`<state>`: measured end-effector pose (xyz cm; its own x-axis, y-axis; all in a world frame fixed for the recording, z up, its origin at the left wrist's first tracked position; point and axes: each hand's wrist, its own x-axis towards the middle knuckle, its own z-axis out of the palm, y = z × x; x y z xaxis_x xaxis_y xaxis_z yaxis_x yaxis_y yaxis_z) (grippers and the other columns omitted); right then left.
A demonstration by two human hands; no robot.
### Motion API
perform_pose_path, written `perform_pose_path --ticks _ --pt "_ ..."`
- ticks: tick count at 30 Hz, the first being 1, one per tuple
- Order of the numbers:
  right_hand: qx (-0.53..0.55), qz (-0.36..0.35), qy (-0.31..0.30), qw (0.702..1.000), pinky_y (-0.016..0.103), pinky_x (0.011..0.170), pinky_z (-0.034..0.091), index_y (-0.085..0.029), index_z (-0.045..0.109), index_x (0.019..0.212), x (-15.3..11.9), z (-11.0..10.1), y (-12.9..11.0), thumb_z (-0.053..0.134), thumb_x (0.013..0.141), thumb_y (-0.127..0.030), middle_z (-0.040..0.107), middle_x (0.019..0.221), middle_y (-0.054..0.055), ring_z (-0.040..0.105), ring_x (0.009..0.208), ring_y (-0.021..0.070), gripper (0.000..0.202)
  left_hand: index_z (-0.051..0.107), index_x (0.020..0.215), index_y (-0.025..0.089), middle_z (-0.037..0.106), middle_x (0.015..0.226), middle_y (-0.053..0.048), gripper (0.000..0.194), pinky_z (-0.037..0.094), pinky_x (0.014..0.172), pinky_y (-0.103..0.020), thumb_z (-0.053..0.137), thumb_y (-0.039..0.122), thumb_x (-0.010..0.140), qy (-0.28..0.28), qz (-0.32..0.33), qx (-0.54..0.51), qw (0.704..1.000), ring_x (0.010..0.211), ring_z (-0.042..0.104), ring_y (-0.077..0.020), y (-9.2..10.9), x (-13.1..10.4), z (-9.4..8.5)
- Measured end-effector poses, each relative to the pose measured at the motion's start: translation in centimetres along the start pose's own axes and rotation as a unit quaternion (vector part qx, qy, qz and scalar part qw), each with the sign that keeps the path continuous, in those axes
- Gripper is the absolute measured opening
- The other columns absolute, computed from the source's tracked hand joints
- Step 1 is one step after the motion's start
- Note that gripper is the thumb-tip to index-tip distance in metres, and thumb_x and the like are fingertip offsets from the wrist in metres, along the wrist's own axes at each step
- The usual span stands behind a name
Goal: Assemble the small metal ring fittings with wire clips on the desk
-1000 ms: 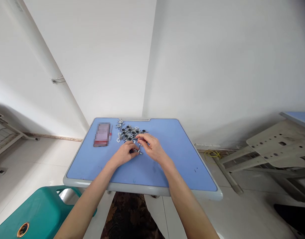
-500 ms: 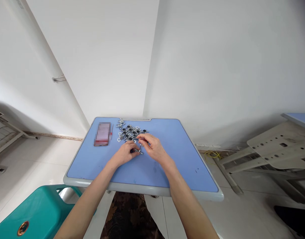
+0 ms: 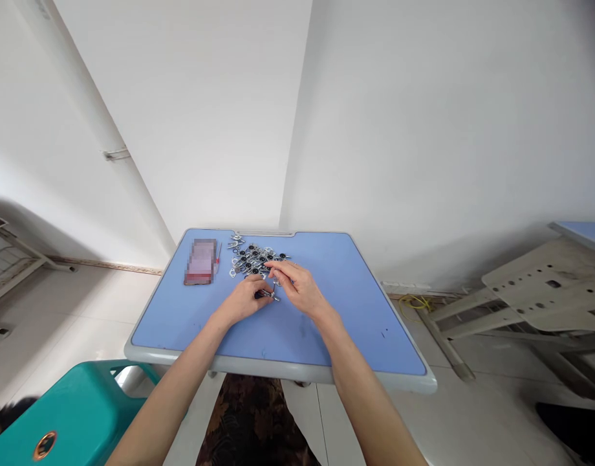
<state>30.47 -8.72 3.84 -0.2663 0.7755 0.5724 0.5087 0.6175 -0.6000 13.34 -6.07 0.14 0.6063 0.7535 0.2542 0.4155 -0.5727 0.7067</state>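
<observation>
My left hand (image 3: pixel 247 299) is closed around a small shiny metal fitting (image 3: pixel 275 297), pressed near the blue tabletop. Just to its right, my right hand (image 3: pixel 297 282) pinches a tool with a thin dark shaft (image 3: pixel 273 286). The shaft stands upright, its lower end at the metal fitting; the handle is mostly hidden by my fingers. Beyond both hands lies a pile of small metal fittings (image 3: pixel 255 256), many with round black parts. Several bare metal pieces (image 3: pixel 236 241) sit at the pile's far left.
A phone (image 3: pixel 200 261), its screen blurred, lies on the left of the blue table (image 3: pixel 346 310), beside a thin item with a red part (image 3: pixel 217 259). A green stool (image 3: pixel 79 401) stands at lower left. Another desk (image 3: pixel 535 278) is at right, near a yellow cable (image 3: pixel 414 303).
My right fingers have shifted slightly around the tool, with the forefinger stretched further left. The left hand keeps its place on the fitting. A dark shape has appeared behind the stool at lower left.
</observation>
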Motion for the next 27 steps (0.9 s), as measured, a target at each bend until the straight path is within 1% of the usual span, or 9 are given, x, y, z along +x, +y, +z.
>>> perform_pose_path --ticks 3,6,8,10,13,15,21,23,27 --pt "-0.007 0.016 0.049 0.999 0.029 0.072 0.049 -0.023 0.063 0.101 0.09 0.53 0.46 0.047 0.090 -0.023 0.067 0.089 0.004 0.062 0.082 0.0166 0.019 0.066 0.086 0.018 0.056 0.086 -0.004 0.010 0.047 0.073 -0.029 0.062 0.019 0.077 0.000 0.007 0.010 1.000 0.078 0.057 -0.0164 0.04 -0.01 -0.01" --pt "-0.041 0.033 0.081 0.995 0.027 0.063 0.047 -0.021 0.063 0.087 0.12 1.00 0.76 0.054 0.087 -0.029 0.065 0.078 0.003 0.059 0.067 0.0152 0.012 0.066 0.085 0.017 0.056 0.088 -0.005 0.009 0.047 0.074 -0.028 0.062 0.020 0.077 0.000 0.007 0.011 1.000 0.079 0.056 -0.0166 0.18 -0.03 -0.08" --pt "-0.066 0.035 0.080 0.994 0.027 0.061 0.046 -0.020 0.062 0.085 0.08 1.02 0.68 0.053 0.087 -0.030 0.063 0.073 0.002 0.057 0.062 0.0149 0.014 0.066 0.086 0.017 0.057 0.089 -0.005 0.009 0.047 0.073 -0.028 0.061 0.020 0.078 -0.001 0.005 0.010 1.000 0.080 0.056 -0.0166 0.28 -0.04 -0.14" --pt "-0.073 0.027 0.066 0.995 0.028 0.063 0.046 -0.020 0.061 0.090 0.02 0.84 0.44 0.046 0.091 -0.029 0.063 0.078 0.004 0.058 0.066 0.0158 0.018 0.066 0.086 0.018 0.056 0.087 -0.004 0.010 0.047 0.074 -0.028 0.061 0.020 0.077 -0.003 0.003 0.013 1.000 0.080 0.056 -0.0169 0.38 -0.03 -0.20" --pt "-0.032 0.025 0.044 0.998 0.029 0.069 0.048 -0.022 0.060 0.102 -0.04 0.55 0.16 0.037 0.094 -0.026 0.065 0.090 0.006 0.061 0.077 0.0167 0.025 0.065 0.085 0.018 0.056 0.085 -0.004 0.010 0.046 0.075 -0.030 0.062 0.020 0.076 -0.005 0.003 0.023 1.000 0.081 0.056 -0.0177 0.50 -0.01 -0.29" --pt "-0.002 0.035 0.049 0.998 0.029 0.070 0.049 -0.023 0.060 0.105 -0.01 0.56 0.17 0.038 0.093 -0.027 0.065 0.090 0.005 0.061 0.078 0.0171 0.025 0.065 0.086 0.018 0.056 0.086 -0.004 0.010 0.046 0.075 -0.030 0.061 0.019 0.077 -0.007 0.007 0.025 1.000 0.081 0.056 -0.0179 0.54 0.01 -0.33" --pt "-0.057 0.056 0.097 0.992 0.027 0.061 0.045 -0.021 0.062 0.081 0.15 1.00 0.34 0.050 0.089 -0.036 0.062 0.075 0.003 0.055 0.062 0.0147 0.021 0.065 0.086 0.018 0.056 0.086 -0.004 0.010 0.046 0.075 -0.030 0.061 0.019 0.077 -0.006 0.014 0.021 1.000 0.081 0.056 -0.0177 0.43 0.04 -0.26" --pt "-0.071 0.048 0.083 0.993 0.027 0.062 0.045 -0.021 0.062 0.085 0.14 0.93 0.24 0.046 0.091 -0.034 0.062 0.078 0.004 0.055 0.064 0.0151 0.022 0.065 0.086 0.018 0.056 0.085 -0.004 0.010 0.046 0.075 -0.029 0.061 0.019 0.077 -0.007 0.009 0.022 1.000 0.081 0.056 -0.0176 0.41 0.03 -0.24" --pt "-0.033 0.034 0.046 0.998 0.030 0.069 0.048 -0.022 0.058 0.109 0.05 0.69 0.31 0.036 0.094 -0.027 0.064 0.092 0.006 0.060 0.075 0.0162 0.027 0.065 0.086 0.018 0.056 0.086 -0.004 0.009 0.046 0.075 -0.029 0.062 0.019 0.077 -0.008 0.002 0.020 1.000 0.081 0.056 -0.0173 0.42 -0.02 -0.24"
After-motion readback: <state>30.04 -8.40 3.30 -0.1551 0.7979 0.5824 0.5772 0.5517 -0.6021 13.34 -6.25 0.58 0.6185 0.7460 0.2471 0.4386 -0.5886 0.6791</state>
